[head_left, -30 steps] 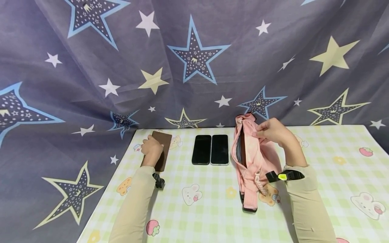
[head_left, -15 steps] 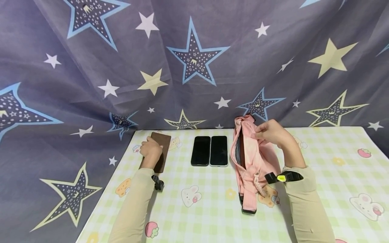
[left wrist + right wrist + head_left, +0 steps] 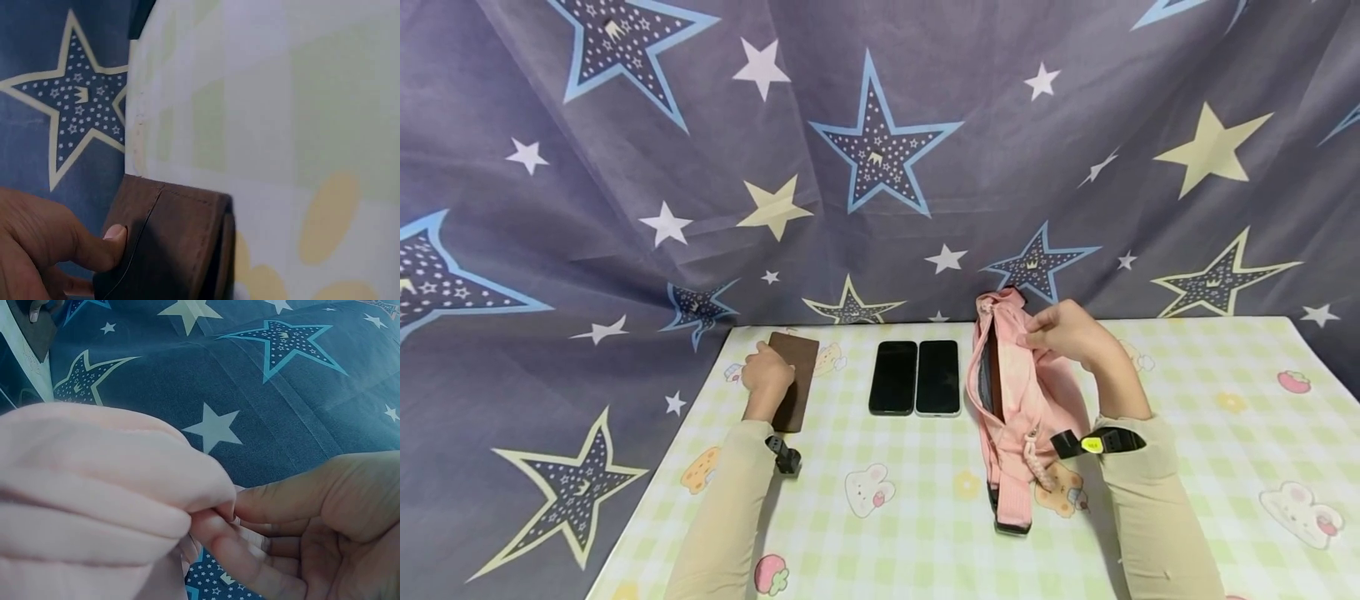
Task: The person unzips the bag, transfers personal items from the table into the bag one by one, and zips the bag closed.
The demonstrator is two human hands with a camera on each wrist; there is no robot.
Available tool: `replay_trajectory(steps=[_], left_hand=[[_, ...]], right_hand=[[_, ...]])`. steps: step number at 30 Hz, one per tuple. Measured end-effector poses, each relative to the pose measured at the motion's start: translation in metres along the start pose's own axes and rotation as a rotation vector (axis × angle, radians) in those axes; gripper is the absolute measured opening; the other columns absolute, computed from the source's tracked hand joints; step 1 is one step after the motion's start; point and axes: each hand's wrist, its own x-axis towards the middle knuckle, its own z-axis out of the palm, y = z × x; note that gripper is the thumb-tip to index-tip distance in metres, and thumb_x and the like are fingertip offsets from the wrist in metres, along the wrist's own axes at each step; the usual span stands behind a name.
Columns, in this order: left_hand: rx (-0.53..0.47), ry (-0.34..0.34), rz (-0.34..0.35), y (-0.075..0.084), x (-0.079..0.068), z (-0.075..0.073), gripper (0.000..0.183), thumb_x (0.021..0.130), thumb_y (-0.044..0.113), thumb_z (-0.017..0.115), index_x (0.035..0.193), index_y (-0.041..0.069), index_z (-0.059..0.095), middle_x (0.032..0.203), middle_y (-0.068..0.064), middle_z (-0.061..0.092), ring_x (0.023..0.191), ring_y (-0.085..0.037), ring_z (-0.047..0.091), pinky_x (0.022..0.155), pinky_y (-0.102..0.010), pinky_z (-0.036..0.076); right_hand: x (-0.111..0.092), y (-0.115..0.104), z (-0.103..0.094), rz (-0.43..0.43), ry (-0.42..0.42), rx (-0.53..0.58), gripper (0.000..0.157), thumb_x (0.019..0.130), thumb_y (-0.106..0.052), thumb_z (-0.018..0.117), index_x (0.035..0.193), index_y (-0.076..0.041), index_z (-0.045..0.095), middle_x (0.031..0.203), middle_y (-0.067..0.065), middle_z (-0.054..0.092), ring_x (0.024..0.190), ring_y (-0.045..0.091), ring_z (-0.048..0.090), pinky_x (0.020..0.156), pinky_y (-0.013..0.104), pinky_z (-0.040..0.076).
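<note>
A brown folded wallet [image 3: 797,379] lies at the table's back left corner. My left hand [image 3: 767,376] grips its left side; in the left wrist view the thumb [image 3: 112,247] presses on the wallet's face [image 3: 169,231], and the other fingers are mostly hidden. To the right, a pink fabric bag [image 3: 1022,383] has its long zip opening spread, showing a grey lining and something brown inside. My right hand [image 3: 1071,333] pinches the bag's cloth near the top, between thumb and fingers, as the right wrist view shows at the fold [image 3: 212,487].
Two dark-screened phones, a left one [image 3: 893,377] and a right one [image 3: 937,377], lie side by side between the wallet and the bag. A pale green checked cloth [image 3: 917,500] covers the table. A star-patterned curtain [image 3: 737,125] hangs right behind its back edge.
The head view has tilted slightly, so everything sits a little lower in it. Both hands keep their holds on the wallet and the bag, with hardly any movement.
</note>
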Motion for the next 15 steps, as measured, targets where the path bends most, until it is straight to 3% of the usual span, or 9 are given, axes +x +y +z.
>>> replay_trajectory(steps=[6, 15], left_hand=[[-0.047, -0.026, 0.009, -0.01, -0.001, -0.005, 0.082, 0.099, 0.032, 0.063, 0.157, -0.008, 0.021, 0.133, -0.036, 0.057, 0.114, -0.049, 0.063, 0.097, -0.059, 0.053], [-0.08, -0.018, 0.055, -0.015, -0.003, -0.012, 0.075, 0.099, 0.031, 0.064, 0.153, -0.007, 0.029, 0.126, -0.033, 0.062, 0.107, -0.047, 0.066, 0.088, -0.057, 0.056]], right_hand=[[0.001, 0.001, 0.002, -0.002, -0.007, -0.007, 0.034, 0.095, 0.0, 0.066, 0.118, 0.024, 0.059, 0.093, 0.021, 0.075, 0.065, 0.011, 0.069, 0.069, 0.037, 0.064], [0.002, 0.0, 0.001, -0.011, -0.013, -0.017, 0.03, 0.095, 0.0, 0.066, 0.115, 0.022, 0.061, 0.085, 0.011, 0.074, 0.066, 0.01, 0.068, 0.071, 0.038, 0.064]])
